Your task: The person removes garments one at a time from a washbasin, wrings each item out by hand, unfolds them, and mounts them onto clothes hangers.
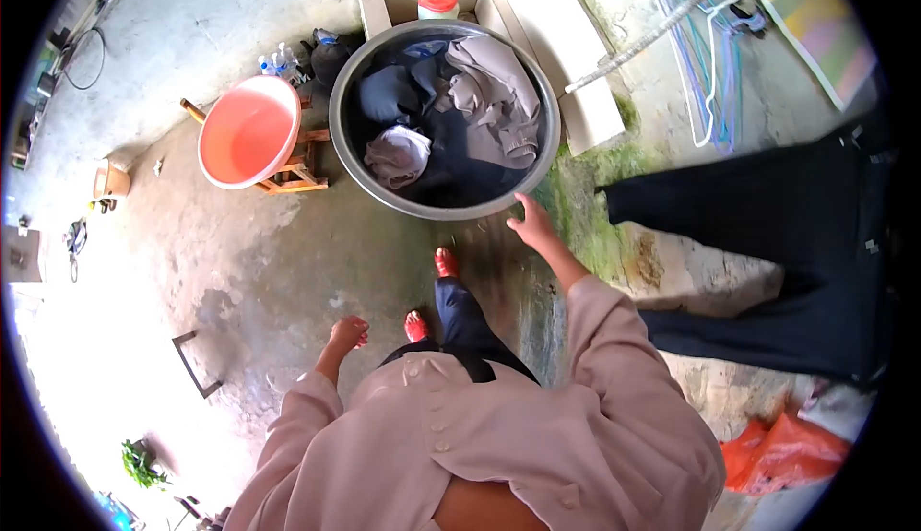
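A large metal basin (429, 211) stands ahead of me, with dark water and soaked clothes in it. On its right side lies a grey-brown garment (501, 90). A dark cloth (390, 96) bulges up at the left, and a smaller brownish garment with a pale lining (399, 155) sits below that. My right hand (535, 225) is at the basin's near right rim, thumb and fingers apart, holding nothing; whether it touches the rim I cannot tell. Low at my left side hangs my left hand (349, 333), fingers loosely bent, with nothing visible in it.
A pink plastic basin (251, 133) rests on a wooden stool (299, 174) to the left. Dark trousers (767, 234) hang at the right, below several hangers (705, 70). A hose (643, 37) reaches toward the metal basin. Behind it stands a red-lidded jar (438, 1). Mossy concrete (595, 205) lies alongside.
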Motion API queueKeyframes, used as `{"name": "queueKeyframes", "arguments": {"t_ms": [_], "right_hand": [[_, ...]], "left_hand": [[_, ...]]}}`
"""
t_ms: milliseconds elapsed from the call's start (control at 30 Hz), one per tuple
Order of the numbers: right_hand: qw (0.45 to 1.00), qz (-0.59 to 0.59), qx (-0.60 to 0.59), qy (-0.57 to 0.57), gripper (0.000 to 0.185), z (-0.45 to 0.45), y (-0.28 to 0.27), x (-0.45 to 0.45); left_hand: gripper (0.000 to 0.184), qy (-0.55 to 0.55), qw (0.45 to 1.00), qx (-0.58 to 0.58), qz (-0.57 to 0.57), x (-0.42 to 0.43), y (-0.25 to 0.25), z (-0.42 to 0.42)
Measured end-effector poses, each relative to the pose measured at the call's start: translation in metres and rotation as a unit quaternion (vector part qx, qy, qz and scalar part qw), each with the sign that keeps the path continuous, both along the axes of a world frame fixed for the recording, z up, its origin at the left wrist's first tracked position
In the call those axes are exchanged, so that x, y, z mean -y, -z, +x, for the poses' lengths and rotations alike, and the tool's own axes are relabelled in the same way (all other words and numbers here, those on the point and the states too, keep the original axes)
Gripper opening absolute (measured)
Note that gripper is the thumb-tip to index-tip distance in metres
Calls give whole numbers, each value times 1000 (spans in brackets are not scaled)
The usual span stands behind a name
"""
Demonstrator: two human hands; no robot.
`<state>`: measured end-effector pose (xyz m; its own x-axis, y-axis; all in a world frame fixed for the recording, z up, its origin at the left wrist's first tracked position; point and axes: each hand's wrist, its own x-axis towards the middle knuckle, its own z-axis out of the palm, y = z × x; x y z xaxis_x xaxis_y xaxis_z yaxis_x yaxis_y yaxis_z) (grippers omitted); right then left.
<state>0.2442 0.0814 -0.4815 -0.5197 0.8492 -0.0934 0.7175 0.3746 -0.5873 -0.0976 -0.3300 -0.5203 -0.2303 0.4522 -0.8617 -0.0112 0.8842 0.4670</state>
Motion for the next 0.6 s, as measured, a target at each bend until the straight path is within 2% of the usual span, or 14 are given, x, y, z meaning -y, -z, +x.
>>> {"name": "queueKeyframes", "arguments": {"t_ms": [67,200,267,367,400,467,500,600], "right_hand": [[998,31,57,-20,78,-25,12,-53],[968,-23,246,-47,88,-63,14,-142],[951,-20,305,-49,96,-75,29,-170],[917,-66,386,-70,103,-98,22,-186],[904,-89,412,-68,103,-103,37,-189],[880,-71,463,-84,100,-109,56,-186],[895,3,440,-75,85,-104,89,-183],[930,-45,362,-52,74,-96,157,-195]], "left_hand": [[19,-2,1000,-13,8,-13,8,-1],[18,-96,995,6,-15,-47,-19,4],[18,-121,992,14,-36,-60,-19,8],[18,-184,981,43,-50,-74,-19,19],[18,-201,977,49,-57,-80,-20,23],[17,-205,975,61,-62,-88,-24,32],[17,-197,976,63,-63,-89,-24,37],[16,-174,982,61,-46,-102,-32,44]]}}
